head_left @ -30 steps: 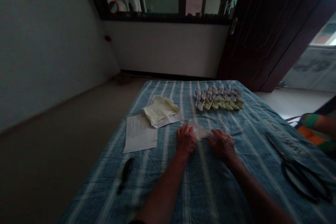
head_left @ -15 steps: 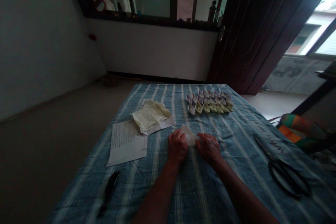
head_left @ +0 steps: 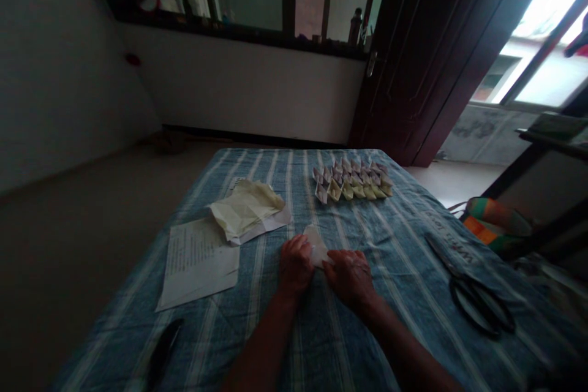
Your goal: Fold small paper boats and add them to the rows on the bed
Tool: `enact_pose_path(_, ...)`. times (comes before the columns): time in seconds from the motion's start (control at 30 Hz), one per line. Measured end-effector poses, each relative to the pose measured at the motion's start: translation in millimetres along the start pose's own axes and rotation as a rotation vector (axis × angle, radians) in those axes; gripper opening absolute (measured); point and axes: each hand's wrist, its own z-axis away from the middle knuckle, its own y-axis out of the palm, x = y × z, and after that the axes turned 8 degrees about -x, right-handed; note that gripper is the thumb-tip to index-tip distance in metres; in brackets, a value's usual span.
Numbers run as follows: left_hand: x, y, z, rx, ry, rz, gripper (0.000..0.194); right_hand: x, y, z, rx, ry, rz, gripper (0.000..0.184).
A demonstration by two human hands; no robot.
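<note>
The left hand (head_left: 295, 266) and right hand (head_left: 350, 278) hold a small folded paper (head_left: 316, 246) down on the striped cloth (head_left: 257, 331), fingers (head_left: 294, 249) close together, pressing evenly to keep the crease crisp.

We have a small folded sheet of white paper (head_left: 316, 246) just below the middle of the frame, its creased, tapering end pointing to the upper left, its lower end between our left hand (head_left: 296, 266) and right hand (head_left: 351, 278).

Folded paper (head_left: 316, 246) partly hidden by the fingers of the left hand (head_left: 296, 266) and right hand (head_left: 350, 278). Printing on the sheet (head_left: 197, 263) was too small to read. Dark object (head_left: 163, 352), lower left, was blurred and cut off by the lower edge.
</note>
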Motion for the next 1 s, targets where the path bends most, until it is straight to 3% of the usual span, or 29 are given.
enact_pose_path(0.27,0,-2.8,-2,-0.028,0.07,0.026,0.014,5,-7,11,0.03,-0.045,-0.071,0.025)
enact_pose_path(0.5,-1,-3.4,-1,-0.029,0.082,0.031,0.011,-15,-12,-27,0.065,0.057,-0.022,0.03)
enact_pose_path(0.7,-4,-7.6,0,-0.025,0.094,0.044,0.014,-27,8,-73,0.044,-0.159,-0.115,0.029)
enact_pose_path(0.8,-6,-10.1,-1,-0.021,0.102,0.057,0.015,-23,14,-88,0.082,-0.377,-0.119,0.038)
enact_pose_path(1.0,-11,-13.3,-2,-0.015,0.11,0.074,0.02,-12,18,-104,0.194,-0.436,-0.009,0.031)
